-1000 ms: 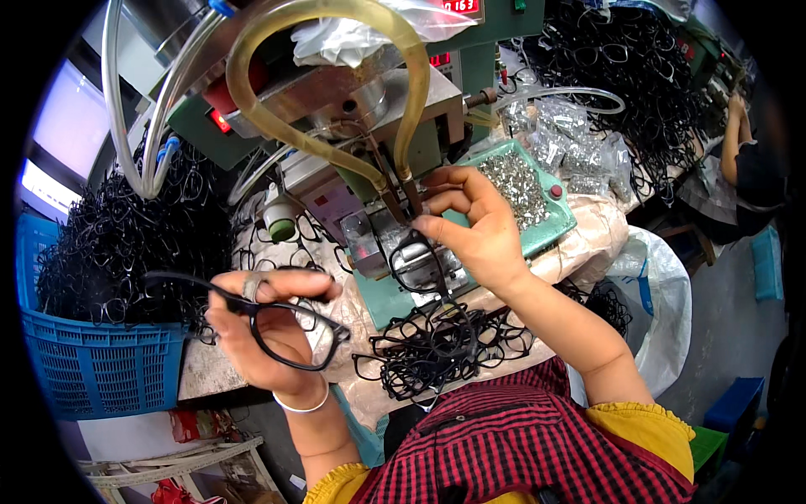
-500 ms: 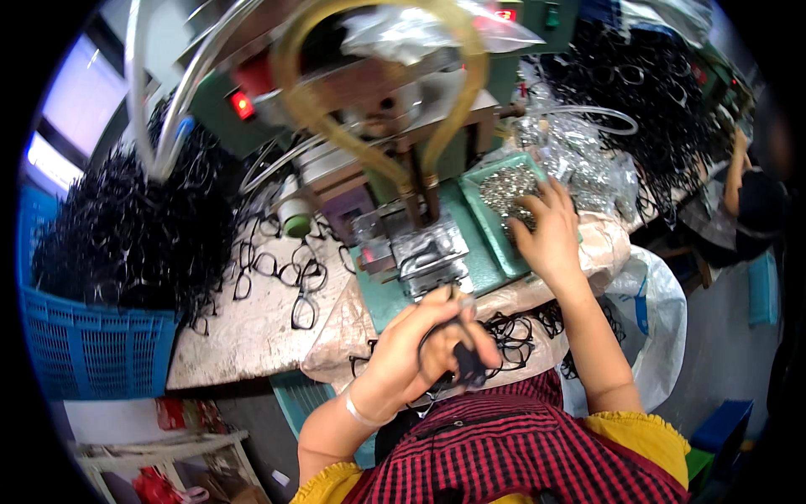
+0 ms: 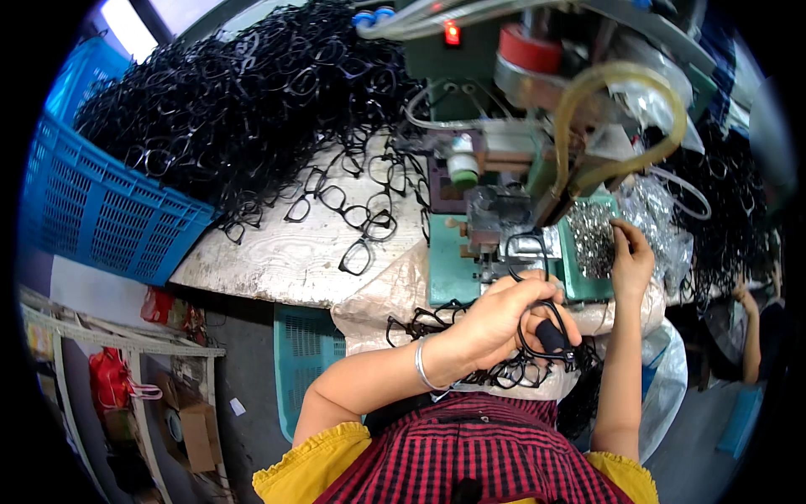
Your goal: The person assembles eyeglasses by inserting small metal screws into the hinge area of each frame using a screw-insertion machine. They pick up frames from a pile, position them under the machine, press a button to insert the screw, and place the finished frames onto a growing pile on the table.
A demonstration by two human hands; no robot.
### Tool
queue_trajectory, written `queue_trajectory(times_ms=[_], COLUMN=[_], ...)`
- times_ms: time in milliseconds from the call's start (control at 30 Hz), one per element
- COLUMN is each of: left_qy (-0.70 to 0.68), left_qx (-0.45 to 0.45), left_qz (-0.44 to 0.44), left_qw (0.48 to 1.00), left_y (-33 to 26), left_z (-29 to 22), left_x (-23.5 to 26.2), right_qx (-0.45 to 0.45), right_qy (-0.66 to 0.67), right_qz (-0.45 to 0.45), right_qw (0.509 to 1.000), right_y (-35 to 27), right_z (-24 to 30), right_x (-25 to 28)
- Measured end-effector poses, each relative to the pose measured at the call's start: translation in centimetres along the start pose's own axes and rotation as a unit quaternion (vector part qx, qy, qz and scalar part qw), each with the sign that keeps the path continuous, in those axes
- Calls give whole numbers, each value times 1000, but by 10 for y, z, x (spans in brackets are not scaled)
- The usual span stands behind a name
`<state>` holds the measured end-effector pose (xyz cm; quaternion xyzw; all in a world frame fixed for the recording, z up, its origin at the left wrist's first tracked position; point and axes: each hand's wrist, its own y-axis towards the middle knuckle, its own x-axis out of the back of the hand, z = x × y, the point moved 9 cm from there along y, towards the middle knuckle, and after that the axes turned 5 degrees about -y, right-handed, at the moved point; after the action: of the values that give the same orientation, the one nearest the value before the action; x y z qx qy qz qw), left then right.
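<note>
My left hand (image 3: pixel 495 328) is closed around a black eyeglass frame (image 3: pixel 509 252), with one rim upright before the press machine (image 3: pixel 495 223). Something black (image 3: pixel 550 336) covers one of its fingers. My right hand (image 3: pixel 633 265) is at the right side of a green tray (image 3: pixel 579 288) heaped with small shiny metal pieces (image 3: pixel 593 235). Its thumb and forefinger are pinched together; whatever may be between them is too small to make out. More black eyeglass frames (image 3: pixel 516 370) lie at the table edge below my left hand.
A large pile of black eyeglass frames (image 3: pixel 252 92) rises behind a blue crate (image 3: pixel 117 206) on the left. Loose frames (image 3: pixel 357 256) lie on the worn table (image 3: pixel 269 269). A yellowish hose (image 3: pixel 564 126) loops over the machine. At right, another person's arm (image 3: pixel 750 336) shows.
The view has swung left, so the machine and tray sit further right. My right hand has drawn from over the metal pieces to the tray's side, fingers now pinched. My left hand keeps the eyeglass frame.
</note>
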<state>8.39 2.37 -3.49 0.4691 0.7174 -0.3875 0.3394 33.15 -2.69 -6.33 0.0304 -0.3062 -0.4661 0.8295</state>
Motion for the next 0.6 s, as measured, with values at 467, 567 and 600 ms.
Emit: queue_trajectory(times_ms=[467,567,600], left_qy=[651,637,613], left_qx=[-462,-474,-490], left_qz=[-395,-401,-418], left_qw=[454,457,458], left_y=[-50,-35,-49], left_z=[-156,-187,-196], left_x=[120,129,126], right_qx=[-31,-14,-30], right_qy=[75,63,80], right_qz=[-1,15,13], right_qw=[997,998,996], right_y=[-33,-33,-35], right_z=[-14,11,11], right_x=[3,-12,-12])
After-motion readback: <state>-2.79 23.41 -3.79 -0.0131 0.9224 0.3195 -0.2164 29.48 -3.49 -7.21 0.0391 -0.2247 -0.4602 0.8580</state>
